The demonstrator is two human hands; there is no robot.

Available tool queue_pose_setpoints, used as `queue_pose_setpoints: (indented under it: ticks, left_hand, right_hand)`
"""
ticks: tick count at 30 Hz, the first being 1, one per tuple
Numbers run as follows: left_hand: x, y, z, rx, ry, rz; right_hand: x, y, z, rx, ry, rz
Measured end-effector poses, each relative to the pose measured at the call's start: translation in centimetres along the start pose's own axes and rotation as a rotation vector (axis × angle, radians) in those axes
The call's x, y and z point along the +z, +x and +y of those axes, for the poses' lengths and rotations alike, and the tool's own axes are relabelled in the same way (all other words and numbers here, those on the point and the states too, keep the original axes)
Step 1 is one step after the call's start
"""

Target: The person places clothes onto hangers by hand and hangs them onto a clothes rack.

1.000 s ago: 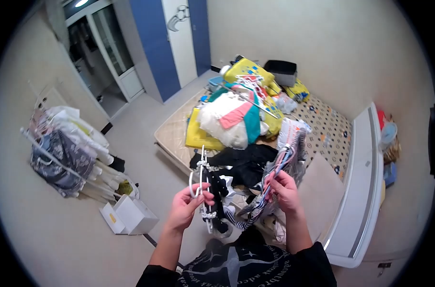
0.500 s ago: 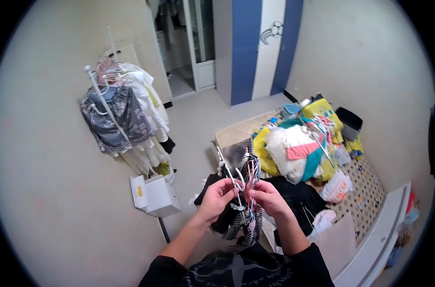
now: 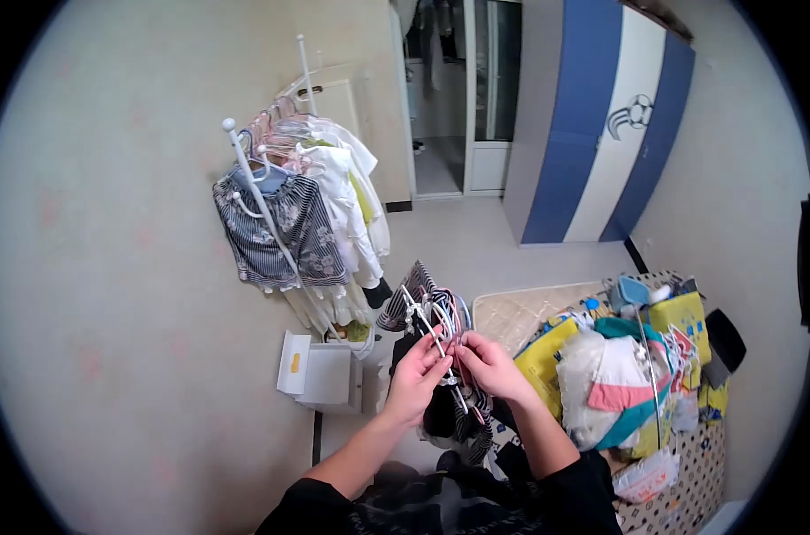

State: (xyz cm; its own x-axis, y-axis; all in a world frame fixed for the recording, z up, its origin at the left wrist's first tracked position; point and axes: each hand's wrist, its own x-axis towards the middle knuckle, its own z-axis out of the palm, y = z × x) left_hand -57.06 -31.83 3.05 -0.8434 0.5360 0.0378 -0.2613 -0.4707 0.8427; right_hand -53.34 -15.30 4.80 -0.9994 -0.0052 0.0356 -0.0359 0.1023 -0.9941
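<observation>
In front of my body I hold a bunch of clothes hangers (image 3: 437, 314), white and pink among them. My left hand (image 3: 415, 376) is closed on the white hanger at the left of the bunch. Beside it, my right hand (image 3: 494, 367) pinches the other hangers near their hooks. Striped black-and-white clothing (image 3: 407, 303) sticks up behind the hangers, and dark garments (image 3: 440, 415) hang below my hands. The overlapping fingers hide just where each hanger is gripped.
A white clothes rack (image 3: 271, 214) with striped and white garments stands to the left, a white box (image 3: 329, 374) at its foot. On the right, a mattress (image 3: 521, 312) bears a pile of bags and clothes (image 3: 614, 388). A blue-and-white wardrobe (image 3: 592, 134) stands near the doorway (image 3: 440, 116).
My view has turned left, so the rack, wardrobe and bed sit further right. Both hands keep hold of the hangers, and the bunch has tilted.
</observation>
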Motion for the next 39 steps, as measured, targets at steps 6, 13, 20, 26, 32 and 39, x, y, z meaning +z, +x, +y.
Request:
queue_pose_setpoints:
  ticks: [6, 13, 20, 26, 32, 39]
  left_hand:
    - [-1.7, 7.9, -0.8, -0.018, -0.017, 0.057]
    - [-4.9, 18.8, 0.0, -0.111, -0.336, 0.049]
    - [-8.5, 32.7, 3.9, -0.114, -0.442, -0.093]
    - [-10.9, 43.8, 6.9, -0.056, -0.499, -0.125]
    - [-12.6, 53.5, 9.9, -0.041, -0.447, -0.159]
    - [-17.3, 66.1, 10.3, 0.042, -0.471, -0.052]
  right_hand:
    - [-3.2, 8.3, -0.2, -0.202, -0.465, -0.030]
    - [-5.9, 19.0, 0.9, -0.290, -1.011, 0.073]
    - [-8.8, 29.6, -0.6, -0.230, -0.972, 0.209]
    - [-11.3, 35.5, 0.7, -0.123, -0.930, 0.254]
    - [-14.2, 46.2, 2.7, -0.238, -0.689, 0.317]
    - [-19.9, 62.4, 5.1, -0.430, -0.529, 0.097]
